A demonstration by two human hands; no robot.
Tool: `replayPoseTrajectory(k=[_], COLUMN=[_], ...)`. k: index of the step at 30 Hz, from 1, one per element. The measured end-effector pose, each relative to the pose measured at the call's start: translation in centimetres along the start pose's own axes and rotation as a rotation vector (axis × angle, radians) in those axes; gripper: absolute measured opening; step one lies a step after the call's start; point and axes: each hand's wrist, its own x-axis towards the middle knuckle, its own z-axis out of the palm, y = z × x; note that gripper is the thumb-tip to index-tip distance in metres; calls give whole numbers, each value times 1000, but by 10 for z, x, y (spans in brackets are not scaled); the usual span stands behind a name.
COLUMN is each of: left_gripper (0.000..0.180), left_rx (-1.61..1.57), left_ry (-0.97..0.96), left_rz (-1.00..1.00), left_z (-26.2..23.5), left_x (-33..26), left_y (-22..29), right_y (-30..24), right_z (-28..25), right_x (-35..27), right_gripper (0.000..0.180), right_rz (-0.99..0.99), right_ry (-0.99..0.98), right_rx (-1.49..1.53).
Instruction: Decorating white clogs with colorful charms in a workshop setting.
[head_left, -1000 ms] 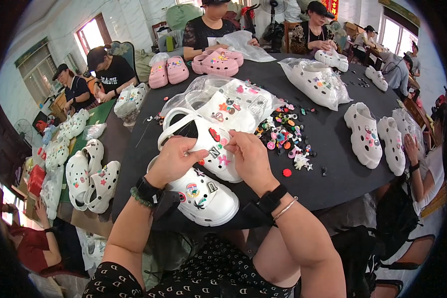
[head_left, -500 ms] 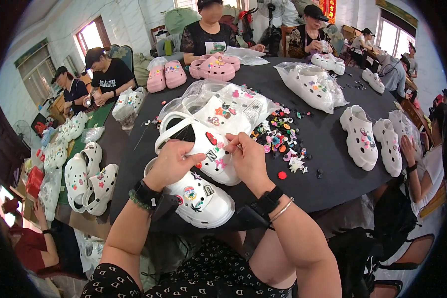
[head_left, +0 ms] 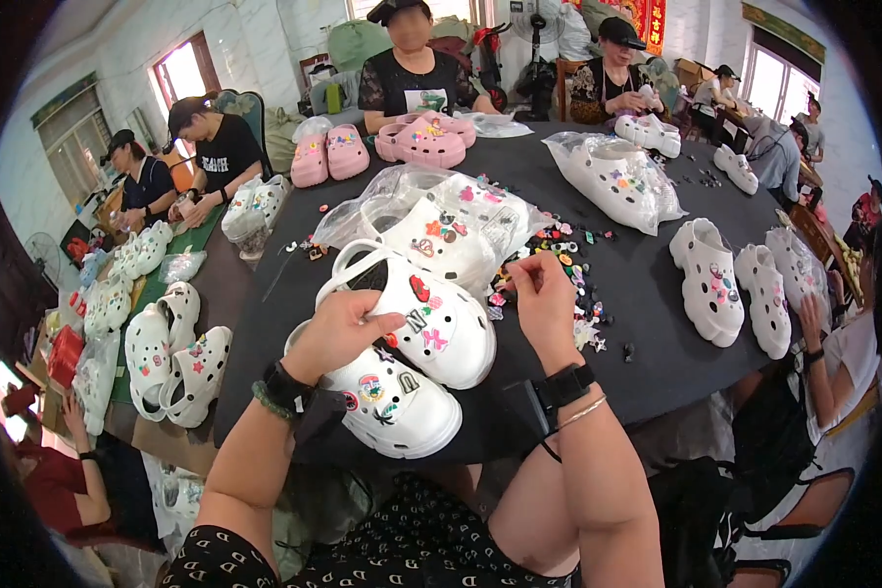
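Observation:
My left hand [head_left: 346, 333] grips a white clog [head_left: 458, 343] by its side, thumb on top near a red charm. Colourful charms, among them a dark letter, a pink one and a red one, sit in the holes of its upper. Beneath and nearer to me lies a second white clog [head_left: 414, 434], also decorated. My right hand [head_left: 549, 299] is off the clog, over the near side of a heap of loose shoe charms [head_left: 570, 253]. Its thumb and fingertips are pinched together; whatever is between them is too small to make out.
Behind the clogs lies a clear plastic bag [head_left: 351, 208] with decorated white clogs. Pink clogs [head_left: 346, 152] stand farther back on the black table [head_left: 637, 377]. More white clogs [head_left: 708, 284] are at the right and on the left table. Co-workers sit around; a person's hand [head_left: 813, 318] is at far right.
My right hand has left the clog's upper and moved right, to the charm heap. The held clog has shifted slightly, its toe now in full view. My left hand keeps its grip.

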Motion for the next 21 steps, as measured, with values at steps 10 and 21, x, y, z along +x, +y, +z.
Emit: replayPoseTrajectory(k=[10,21], left_gripper=[39,38], left_rx=[172,239], left_ry=[99,108], left_rz=[40,45], left_z=[-3,-4], left_x=[-8,-6], left_y=[11,3], right_y=[13,-25], right_z=[-8,22], right_x=[1,-21], right_gripper=[17,44], right_rz=[-172,-420], right_ry=[2,-178], right_rx=[-251,-264])
